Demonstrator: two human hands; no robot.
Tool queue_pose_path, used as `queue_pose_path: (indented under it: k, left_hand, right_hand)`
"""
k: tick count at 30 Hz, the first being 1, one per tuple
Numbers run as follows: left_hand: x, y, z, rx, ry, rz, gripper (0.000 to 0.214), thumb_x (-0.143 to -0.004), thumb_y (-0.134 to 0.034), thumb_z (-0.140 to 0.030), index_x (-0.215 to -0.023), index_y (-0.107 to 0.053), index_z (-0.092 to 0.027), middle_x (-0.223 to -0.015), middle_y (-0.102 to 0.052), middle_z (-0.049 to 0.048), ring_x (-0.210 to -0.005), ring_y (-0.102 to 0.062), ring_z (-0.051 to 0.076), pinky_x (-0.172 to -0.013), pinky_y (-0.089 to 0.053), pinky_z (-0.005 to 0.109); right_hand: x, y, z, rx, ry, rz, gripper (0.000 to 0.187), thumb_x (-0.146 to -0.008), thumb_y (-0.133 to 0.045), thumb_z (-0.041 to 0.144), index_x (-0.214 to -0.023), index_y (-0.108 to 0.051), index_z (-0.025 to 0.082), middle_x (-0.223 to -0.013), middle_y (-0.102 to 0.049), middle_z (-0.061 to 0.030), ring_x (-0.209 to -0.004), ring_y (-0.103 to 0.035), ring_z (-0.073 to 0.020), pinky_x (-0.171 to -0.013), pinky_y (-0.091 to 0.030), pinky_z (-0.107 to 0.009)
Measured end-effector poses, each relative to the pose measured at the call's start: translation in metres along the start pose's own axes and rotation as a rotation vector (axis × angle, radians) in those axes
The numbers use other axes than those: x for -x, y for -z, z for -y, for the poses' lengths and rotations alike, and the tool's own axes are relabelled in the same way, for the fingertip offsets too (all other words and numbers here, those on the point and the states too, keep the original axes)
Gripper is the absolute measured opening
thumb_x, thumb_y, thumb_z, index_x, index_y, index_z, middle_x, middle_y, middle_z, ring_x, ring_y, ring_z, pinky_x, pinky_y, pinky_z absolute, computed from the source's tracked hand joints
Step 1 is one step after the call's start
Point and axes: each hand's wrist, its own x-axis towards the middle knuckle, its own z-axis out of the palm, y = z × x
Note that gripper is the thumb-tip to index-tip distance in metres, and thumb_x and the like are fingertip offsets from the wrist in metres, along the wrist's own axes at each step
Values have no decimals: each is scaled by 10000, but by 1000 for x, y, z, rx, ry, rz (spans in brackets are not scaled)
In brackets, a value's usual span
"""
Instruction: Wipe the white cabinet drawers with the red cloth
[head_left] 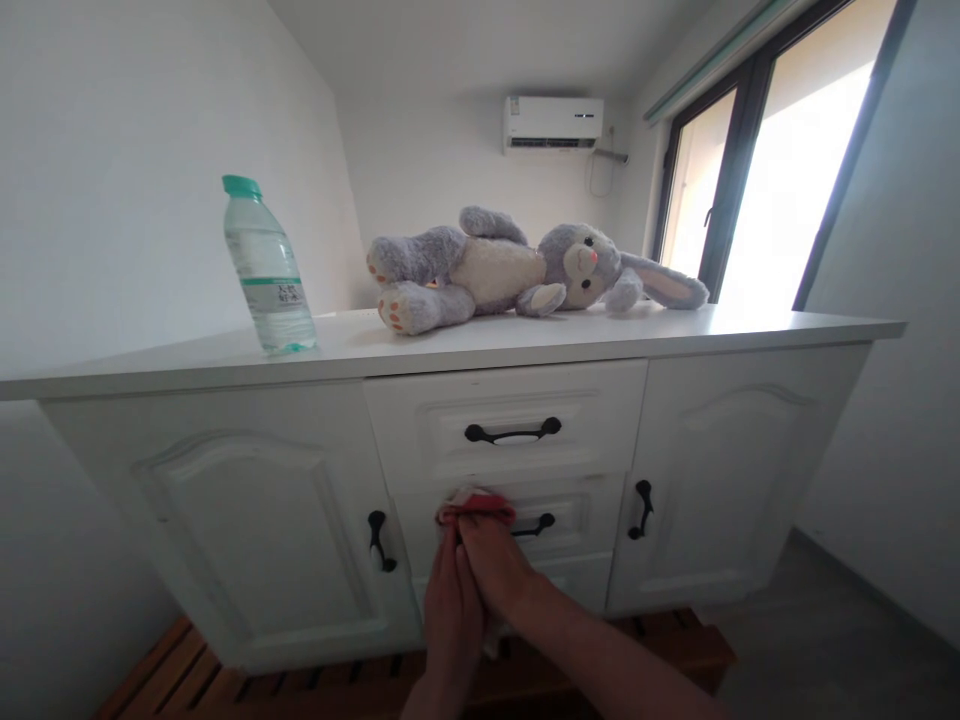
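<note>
Left hand [452, 612] and right hand [496, 572], fingers pressed together, pinch soft crumpled red cloth [475, 508] against smooth white drawer front [577, 510].

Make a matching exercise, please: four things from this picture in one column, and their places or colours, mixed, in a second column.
1. water bottle
2. plush rabbit
3. red cloth
4. air conditioner

A. high on the back wall
B. lying on its back on the cabinet top
C. held by both hands at the middle drawer
D. standing on the cabinet top, left side

Pairs: 1-D, 2-B, 3-C, 4-A
</note>
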Motion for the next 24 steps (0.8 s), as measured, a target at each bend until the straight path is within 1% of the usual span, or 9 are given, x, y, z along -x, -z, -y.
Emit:
queue_pose_path:
  k: [2, 4, 7, 10, 12, 14, 17, 20, 24]
  left_hand:
    - [1, -21, -11, -27, -44, 87, 620, -962, -305, -385, -1423, -465, -4, -1518, -508, 262, -1429, -469, 305, -1225, -313, 516]
    - [3, -43, -29, -37, -94, 188, 572, -953, -333, -327, -1403, -494, -13, -1476, -554, 265, -1384, -523, 313, -1194, -359, 520]
    - [8, -75, -56, 8, -163, 312, 510, -937, -366, -248, -1375, -531, -47, -1371, -651, 245, -1282, -614, 296, -1137, -430, 482]
    - [18, -103, -65, 126, -233, 412, 489, -934, -386, -220, -1386, -523, -90, -1332, -686, 206, -1231, -646, 265, -1107, -461, 437]
    - [25, -117, -55, 193, -242, 457, 473, -936, -396, -227, -1371, -544, -115, -1329, -693, 187, -1223, -649, 256, -1103, -464, 417]
    - [33, -126, -37, 214, -187, 479, 467, -926, -411, -228, -1350, -572, -119, -1327, -696, 188, -1228, -647, 266, -1107, -460, 419]
    - [40, -124, -3, 209, -115, 471, 480, -906, -426, -220, -1353, -576, -130, -1314, -703, 191, -1218, -653, 284, -1096, -467, 446]
    - [41, -101, 28, 154, -83, 394, 496, -899, -414, -229, -1361, -563, -130, -1332, -690, 200, -1240, -639, 294, -1105, -455, 482]
    - [27, -49, 64, 57, 16, 206, 522, -899, -391, -299, -1331, -560, -60, -1308, -688, 258, -1224, -648, 349, -1093, -456, 559]
  right_hand:
    - [10, 27, -14, -79, -29, 27, 380, -923, -375, 100, -1120, -697, 138, -1158, -727, -122, -1112, -661, -237, -1080, -444, -367]
    - [21, 59, -28, -153, -37, 21, 371, -937, -371, 140, -1086, -709, 164, -1135, -734, -94, -1103, -659, -216, -1078, -441, -349]
    - [43, 100, -52, -107, -66, -29, 365, -933, -383, 171, -1095, -710, 184, -1142, -730, -93, -1104, -654, -217, -1061, -454, -365]
    - [68, 114, -83, 38, -89, -81, 413, -882, -453, 153, -1236, -663, 184, -1252, -695, -129, -1189, -625, -259, -1100, -419, -427]
    - [84, 107, -102, 71, -116, -115, 464, -871, -474, 150, -1310, -620, 179, -1322, -658, -149, -1236, -601, -272, -1115, -406, -441]
    - [98, 90, -116, 42, -162, -128, 452, -900, -454, 169, -1321, -616, 187, -1331, -653, -154, -1225, -610, -264, -1098, -426, -426]
    - [105, 57, -121, 2, -206, -101, 423, -921, -419, 174, -1268, -657, 214, -1296, -675, -148, -1190, -632, -260, -1065, -459, -412]
    - [90, 22, -106, 16, -162, -4, 423, -884, -441, 125, -1220, -687, 199, -1273, -688, -155, -1187, -636, -285, -1077, -453, -437]
    - [49, -28, -65, -56, -44, 43, 408, -923, -429, 124, -1248, -662, 204, -1240, -708, -110, -1149, -653, -247, -1048, -478, -367]
